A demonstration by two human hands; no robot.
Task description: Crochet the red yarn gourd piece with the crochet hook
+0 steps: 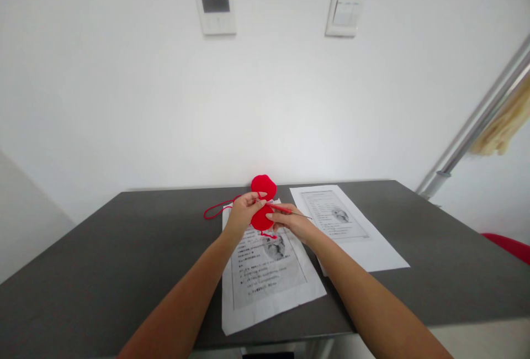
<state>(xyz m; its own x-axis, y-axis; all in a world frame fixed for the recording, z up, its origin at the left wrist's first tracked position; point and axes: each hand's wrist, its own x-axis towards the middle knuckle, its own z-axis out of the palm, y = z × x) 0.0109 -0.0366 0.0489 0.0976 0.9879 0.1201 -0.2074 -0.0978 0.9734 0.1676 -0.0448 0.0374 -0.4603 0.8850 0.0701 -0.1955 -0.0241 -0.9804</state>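
Between my hands is a small round red crochet piece [261,220], with a short yarn tail hanging below it. My left hand [244,212] pinches the piece's upper left edge, and red yarn [213,211] loops out to the left of it. My right hand [292,222] is closed around a crochet hook [280,208] with a red handle. The hook's tip lies at the edge of the piece near my left fingertips; its thin back end points right. Behind my hands, against the wall, sits a ball of red yarn [265,185].
A printed sheet [273,292] lies under my hands on the dark grey table [103,270]. A second printed sheet [372,251] lies to the right. The white wall behind carries a panel [216,10] and a switch [343,14]. A metal pole [476,127] leans at the right.
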